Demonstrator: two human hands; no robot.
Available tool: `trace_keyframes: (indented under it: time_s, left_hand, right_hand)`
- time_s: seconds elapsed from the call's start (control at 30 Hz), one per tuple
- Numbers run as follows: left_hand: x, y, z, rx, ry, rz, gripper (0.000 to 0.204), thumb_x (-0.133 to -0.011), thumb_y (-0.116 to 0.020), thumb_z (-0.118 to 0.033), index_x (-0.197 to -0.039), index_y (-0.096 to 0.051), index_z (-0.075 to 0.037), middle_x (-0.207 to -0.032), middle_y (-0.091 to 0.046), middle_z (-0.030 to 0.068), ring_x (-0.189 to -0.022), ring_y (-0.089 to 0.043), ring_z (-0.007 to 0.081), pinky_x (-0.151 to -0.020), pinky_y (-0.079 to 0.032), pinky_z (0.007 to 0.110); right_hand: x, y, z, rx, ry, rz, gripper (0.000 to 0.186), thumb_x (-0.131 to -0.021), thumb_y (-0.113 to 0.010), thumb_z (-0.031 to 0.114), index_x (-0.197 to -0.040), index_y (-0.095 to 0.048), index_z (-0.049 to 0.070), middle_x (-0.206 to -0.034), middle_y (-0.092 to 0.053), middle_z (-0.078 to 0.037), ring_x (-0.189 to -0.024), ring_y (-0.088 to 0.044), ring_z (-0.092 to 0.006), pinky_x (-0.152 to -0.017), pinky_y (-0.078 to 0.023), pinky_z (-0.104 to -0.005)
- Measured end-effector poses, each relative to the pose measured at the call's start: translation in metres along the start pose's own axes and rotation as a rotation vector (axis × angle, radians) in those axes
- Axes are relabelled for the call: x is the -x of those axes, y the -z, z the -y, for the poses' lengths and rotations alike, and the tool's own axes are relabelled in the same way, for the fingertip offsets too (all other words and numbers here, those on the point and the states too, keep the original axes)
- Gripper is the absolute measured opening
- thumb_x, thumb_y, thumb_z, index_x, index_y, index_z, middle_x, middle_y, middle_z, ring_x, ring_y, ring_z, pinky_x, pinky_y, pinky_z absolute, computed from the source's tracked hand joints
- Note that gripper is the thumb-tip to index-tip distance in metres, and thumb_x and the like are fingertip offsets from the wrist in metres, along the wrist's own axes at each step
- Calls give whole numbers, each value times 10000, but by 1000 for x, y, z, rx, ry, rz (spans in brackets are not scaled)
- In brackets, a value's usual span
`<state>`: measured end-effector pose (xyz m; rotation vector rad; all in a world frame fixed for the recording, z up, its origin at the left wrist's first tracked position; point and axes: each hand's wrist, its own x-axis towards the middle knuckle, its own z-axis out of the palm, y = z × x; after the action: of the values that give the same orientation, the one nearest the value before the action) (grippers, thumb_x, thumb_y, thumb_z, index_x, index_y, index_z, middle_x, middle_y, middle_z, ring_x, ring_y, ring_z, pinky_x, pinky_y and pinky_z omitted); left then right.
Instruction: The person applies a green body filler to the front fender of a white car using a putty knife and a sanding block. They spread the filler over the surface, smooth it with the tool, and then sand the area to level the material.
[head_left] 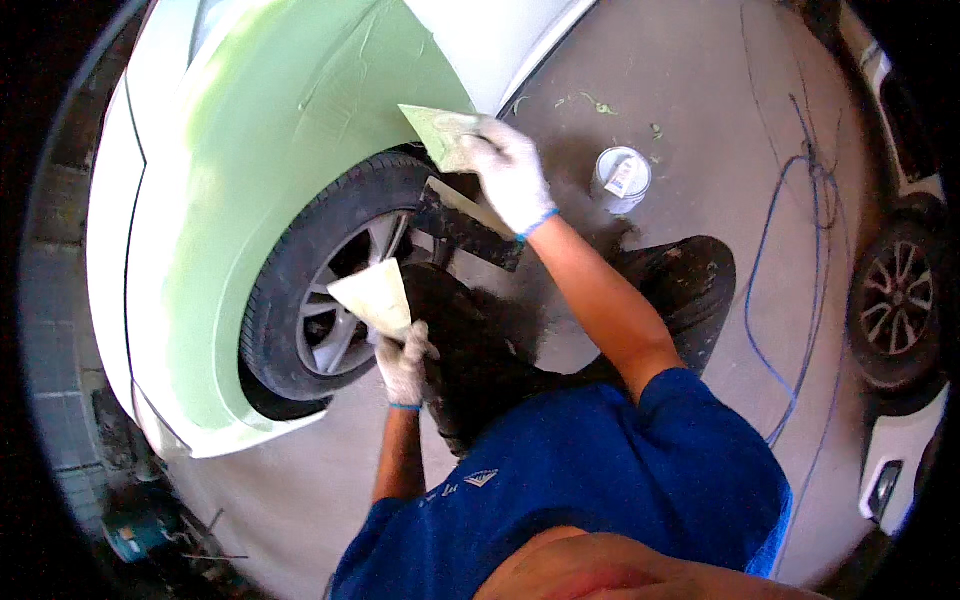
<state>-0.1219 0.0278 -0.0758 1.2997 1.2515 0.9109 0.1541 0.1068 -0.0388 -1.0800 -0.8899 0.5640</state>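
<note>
My left hand [403, 368], in a white knit glove, is closed round the narrow end of a pale fan-shaped putty spreader [376, 299], held upright in front of the wheel. In my right hand [512, 172], also gloved, is another putty spreader [432, 132], pale green, gripped at one corner. Its tip lies over the lower edge of the car fender [330, 110]; whether it touches cannot be made out. Smooth light green filler covers much of the fender around the wheel arch. Below sits the black tyre [275, 300] with its silver rim [330, 345].
A white can [621, 180] with a labelled lid stands on the grey floor, green scraps [600, 105] lying near it. Blue cables [765, 290] trail along the right. Another car's wheel [897, 290] is at the far right. A dark flap [465, 228] hangs behind the tyre.
</note>
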Motion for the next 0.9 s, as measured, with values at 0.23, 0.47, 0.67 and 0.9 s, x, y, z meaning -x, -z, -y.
trace_keyframes:
  time_s: [0.23,0.47,0.67,0.9]
  left_hand:
    - [-25,-55,-73,-70,-162,217,332,-819,-787,-231,-1007,-658,10,-770,-655,13,-590,-547,75,-534,-458,254]
    - [-6,-94,-101,269,-293,378,211,-955,-631,-208,-1026,-619,-10,-735,-632,26,-616,-578,96,-575,-465,241]
    - [-3,-190,-72,720,30,889,268,-964,-620,-175,-1182,-637,-19,-1003,-640,28,-875,-582,106,-779,-487,263]
    - [-24,-248,137,-407,-45,620,396,-940,-615,-383,-1121,-637,-32,-979,-695,126,-889,-651,224,-813,-511,360]
  right_hand:
    - [52,69,105,256,110,517,254,-951,-585,118,-1123,-653,-56,-1096,-698,-145,-983,-621,-162,-874,-500,-311]
    - [135,130,101,-220,-435,408,327,-911,-644,131,-1199,-643,-23,-1107,-690,-100,-1017,-642,-188,-930,-505,-350]
    - [182,146,94,-215,-380,250,342,-872,-693,122,-1179,-656,-24,-1096,-684,-50,-992,-616,-147,-922,-490,-318]
    - [96,308,124,-121,-197,-201,458,-896,-633,114,-1312,-537,-53,-1213,-631,-124,-1142,-599,-258,-979,-478,-382]
